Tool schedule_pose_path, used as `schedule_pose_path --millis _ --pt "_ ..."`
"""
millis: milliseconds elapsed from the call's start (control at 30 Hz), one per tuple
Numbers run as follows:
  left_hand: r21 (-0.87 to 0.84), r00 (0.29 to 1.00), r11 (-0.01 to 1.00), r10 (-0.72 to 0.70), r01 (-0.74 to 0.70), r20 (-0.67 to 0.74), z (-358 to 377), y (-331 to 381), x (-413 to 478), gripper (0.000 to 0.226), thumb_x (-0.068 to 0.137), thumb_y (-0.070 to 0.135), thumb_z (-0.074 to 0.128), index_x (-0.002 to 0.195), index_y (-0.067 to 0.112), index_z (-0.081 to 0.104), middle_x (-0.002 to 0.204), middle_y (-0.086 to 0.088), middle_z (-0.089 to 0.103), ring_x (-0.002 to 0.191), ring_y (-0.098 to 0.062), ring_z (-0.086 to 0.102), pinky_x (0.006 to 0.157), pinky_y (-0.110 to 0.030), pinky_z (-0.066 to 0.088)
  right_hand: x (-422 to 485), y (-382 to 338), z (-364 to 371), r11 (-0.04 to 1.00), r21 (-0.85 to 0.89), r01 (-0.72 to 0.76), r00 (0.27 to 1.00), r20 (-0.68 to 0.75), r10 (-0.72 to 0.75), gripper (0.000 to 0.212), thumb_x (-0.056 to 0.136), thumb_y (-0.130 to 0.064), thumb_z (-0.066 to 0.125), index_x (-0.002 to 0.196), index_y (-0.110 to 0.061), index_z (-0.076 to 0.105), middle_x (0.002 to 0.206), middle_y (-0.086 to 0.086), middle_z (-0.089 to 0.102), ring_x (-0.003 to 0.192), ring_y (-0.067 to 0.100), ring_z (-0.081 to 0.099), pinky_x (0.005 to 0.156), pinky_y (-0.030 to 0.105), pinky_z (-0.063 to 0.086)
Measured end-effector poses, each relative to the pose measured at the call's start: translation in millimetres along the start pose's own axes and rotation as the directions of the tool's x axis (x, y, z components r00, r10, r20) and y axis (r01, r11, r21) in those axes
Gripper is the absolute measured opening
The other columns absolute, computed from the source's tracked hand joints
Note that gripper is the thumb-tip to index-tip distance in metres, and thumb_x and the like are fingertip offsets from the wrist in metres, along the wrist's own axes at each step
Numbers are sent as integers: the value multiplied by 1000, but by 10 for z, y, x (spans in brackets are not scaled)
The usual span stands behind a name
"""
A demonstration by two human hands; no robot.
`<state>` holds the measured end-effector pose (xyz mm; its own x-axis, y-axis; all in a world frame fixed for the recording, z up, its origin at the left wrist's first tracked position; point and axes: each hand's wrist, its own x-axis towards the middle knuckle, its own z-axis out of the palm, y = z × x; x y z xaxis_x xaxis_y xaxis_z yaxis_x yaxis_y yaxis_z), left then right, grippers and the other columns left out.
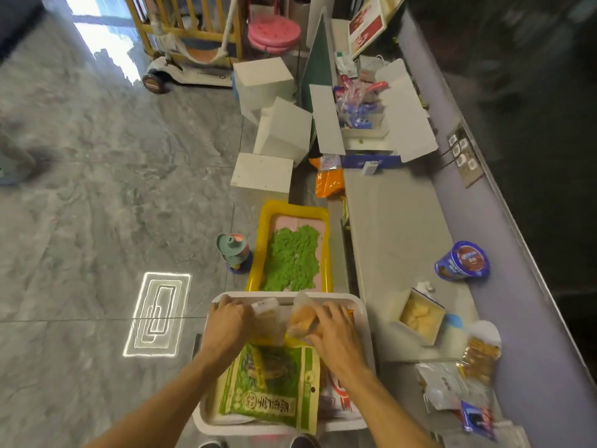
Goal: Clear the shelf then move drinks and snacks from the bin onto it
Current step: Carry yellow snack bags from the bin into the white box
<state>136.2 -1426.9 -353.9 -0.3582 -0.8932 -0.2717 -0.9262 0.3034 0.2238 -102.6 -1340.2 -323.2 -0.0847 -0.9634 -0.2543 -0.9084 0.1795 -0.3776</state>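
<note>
A white bin (364, 313) stands on the floor below me, holding snack packs. Both hands reach into its far end. My left hand (230, 321) grips a clear pack of pale snacks (268, 320) with a white label. My right hand (336, 333) grips a clear bag of golden bread (302, 320). A large green snack bag (269, 388) lies in the near part of the bin, with a red and white pack (339, 394) beside it. The grey shelf (397, 221) runs along the right wall.
On the shelf sit a blue cup snack (462, 261), an open box of yellow pieces (421, 316), several packets (465, 379) and an open white carton (371, 121). A yellow tray of green sand (292, 248), a toy stack (235, 252) and white boxes (263, 173) stand on the floor.
</note>
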Motion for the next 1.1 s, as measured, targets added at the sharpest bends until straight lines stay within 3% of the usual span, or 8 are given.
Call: schedule_pose_path --millis 100,333,433,500,633,733,967,1100 --pt "-200 999 980 -6 -2 -35 -521 57 -138 6 90 19 78 85 22 75 88 2 69 76 -20 65 65 -35 55 -172 -40 -490 996 73 -51 995 -80 56 70 88 -39 84 149 -33 52 143 -2 54 137 22 47 109 41 51" --pt "-481 998 876 55 -29 40 -1903 391 -409 11 103 36 55 97 29 59 88 1 73 76 -19 70 67 -43 58 -786 -357 -1813 957 192 -218 930 -256 264 72 84 -47 87 146 -29 57 138 -4 60 128 21 56 95 40 56" --pt "-532 989 838 148 -124 3 -2645 787 -634 26 110 17 52 91 34 58 74 15 69 64 2 66 59 -16 51 -1243 -583 -2296 933 249 -262 887 -320 334 72 85 -50 85 147 -28 56 141 -3 61 129 22 58 97 41 57" --pt "-498 966 832 256 -244 -45 -3060 1012 -804 23 111 12 48 95 21 61 70 14 68 57 1 63 55 -14 50 -1622 -753 -2580 913 256 -318 834 -383 398 72 85 -52 84 146 -27 57 141 0 62 129 24 60 98 39 55" --pt "-538 910 747 399 -392 -109 -3593 1416 -907 7 104 28 61 98 32 61 91 7 74 80 -12 70 75 -38 58 -2473 -1071 -3090 826 311 -469 659 -500 562 74 84 -55 84 146 -23 58 136 6 65 125 29 62 96 41 54" --pt "-544 816 641 555 -542 -161 -3883 1842 -1133 12 105 40 56 101 30 61 91 6 74 84 -20 71 78 -44 59 -3174 -1212 -3398 758 367 -540 507 -576 641 71 83 -57 85 141 -25 60 129 6 66 118 30 65 90 40 54" --pt "-509 541 407 828 -759 -145 -4288 3075 -2622 14 107 33 58 95 26 61 85 4 70 80 -17 69 65 -22 49 -5203 -1417 -3612 559 472 -682 179 -634 752 67 84 -60 81 138 -26 61 128 5 68 115 30 66 89 40 55" --pt "-540 346 220 927 -813 -143 -4056 3712 -3658 15 105 37 62 92 28 63 83 9 72 77 -10 70 68 -34 58 -6605 -1704 -3394 431 533 -728 -28 -652 758 70 84 -62 81 142 -30 58 135 2 66 120 29 65 90 42 59"
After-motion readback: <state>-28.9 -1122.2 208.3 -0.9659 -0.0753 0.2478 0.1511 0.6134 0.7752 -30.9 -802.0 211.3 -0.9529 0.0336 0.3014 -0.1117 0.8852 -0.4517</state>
